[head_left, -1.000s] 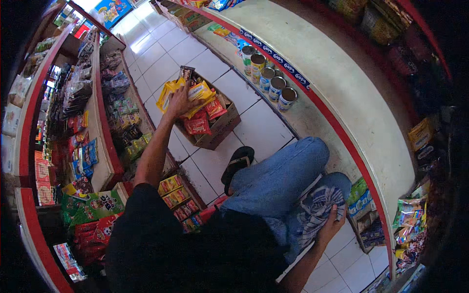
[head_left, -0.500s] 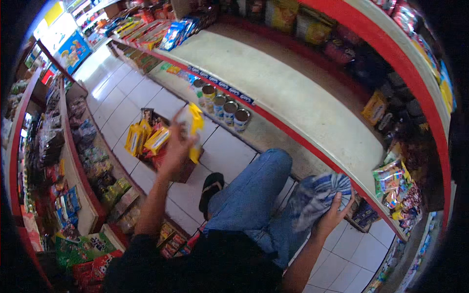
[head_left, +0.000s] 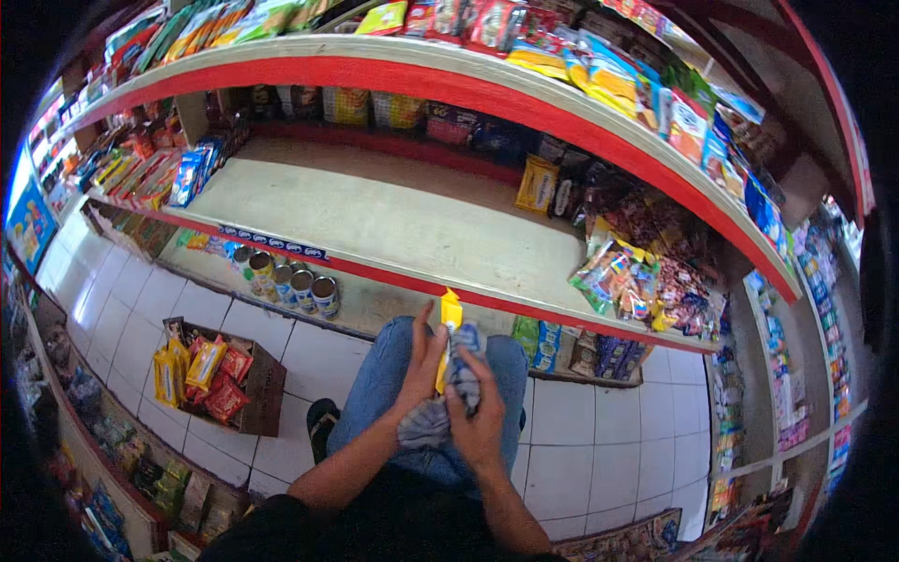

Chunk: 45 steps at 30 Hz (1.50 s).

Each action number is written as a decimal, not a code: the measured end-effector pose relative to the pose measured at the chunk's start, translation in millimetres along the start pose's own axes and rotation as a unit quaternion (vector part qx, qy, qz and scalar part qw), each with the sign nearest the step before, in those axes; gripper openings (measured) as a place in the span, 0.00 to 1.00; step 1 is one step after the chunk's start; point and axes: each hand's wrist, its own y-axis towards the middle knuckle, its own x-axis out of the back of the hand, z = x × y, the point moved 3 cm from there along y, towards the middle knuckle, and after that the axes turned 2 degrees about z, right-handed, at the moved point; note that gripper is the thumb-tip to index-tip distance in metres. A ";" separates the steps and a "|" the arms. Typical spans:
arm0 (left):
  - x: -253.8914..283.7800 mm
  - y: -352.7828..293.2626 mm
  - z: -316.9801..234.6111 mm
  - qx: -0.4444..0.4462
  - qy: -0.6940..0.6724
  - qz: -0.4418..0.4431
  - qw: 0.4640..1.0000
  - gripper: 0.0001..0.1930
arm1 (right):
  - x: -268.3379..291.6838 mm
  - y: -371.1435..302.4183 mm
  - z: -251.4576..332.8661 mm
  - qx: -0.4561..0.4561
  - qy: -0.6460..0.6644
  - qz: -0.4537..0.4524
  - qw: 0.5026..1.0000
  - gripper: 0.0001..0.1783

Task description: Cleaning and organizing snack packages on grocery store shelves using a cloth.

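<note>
Left hand (head_left: 421, 375): grip narrow, holding a yellow packet (head_left: 450, 313). Packet stands roughly upright, seen nearly edge-on, in front of the person's body, between the two hands and above the lap.

Right hand (head_left: 479, 419): grip narrow, bunching a blue-and-white cloth (head_left: 423, 427). Cloth lies against the packet's right side; a fold hangs lower, below the left hand. Exact contact between fingers and packet partly hidden.

Legs in blue jeans (head_left: 373, 382), knees bent, one on each side of the hands. Dark sandal (head_left: 321, 420) on the tiled floor (head_left: 590, 440), left of the legs.

Cardboard box (head_left: 269, 391) on the floor to the left, open at the top. Contents: yellow packs (head_left: 170, 375) at its left side, red packs (head_left: 227, 401) at its right.

Ahead: pale shelf (head_left: 393, 217) with red edging. Row of tins (head_left: 302, 284) beneath it, left of the knees. Colourful bags (head_left: 618, 281) at its right end.
</note>
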 end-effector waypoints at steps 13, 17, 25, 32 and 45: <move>-5.0 -25.3 25.1 0.106 0.012 0.034 0.994 0.35 | 16.7 -6.6 -1.0 0.063 0.046 -0.065 0.995 0.25; -1.2 -18.4 18.0 0.096 0.010 0.011 0.995 0.34 | 9.4 -6.0 3.5 0.099 0.011 -0.033 0.994 0.24; -9.2 -35.1 15.4 0.120 0.073 0.039 0.989 0.34 | 21.3 22.2 7.8 0.010 0.115 -0.044 0.992 0.25; -9.8 -21.3 -9.3 0.007 0.069 0.006 0.998 0.33 | 1.4 3.3 -3.5 0.101 0.014 -0.015 0.995 0.27; -4.8 -17.5 -19.0 0.001 0.175 -0.029 0.984 0.30 | -14.2 -13.1 -4.2 0.065 0.029 -0.018 0.997 0.27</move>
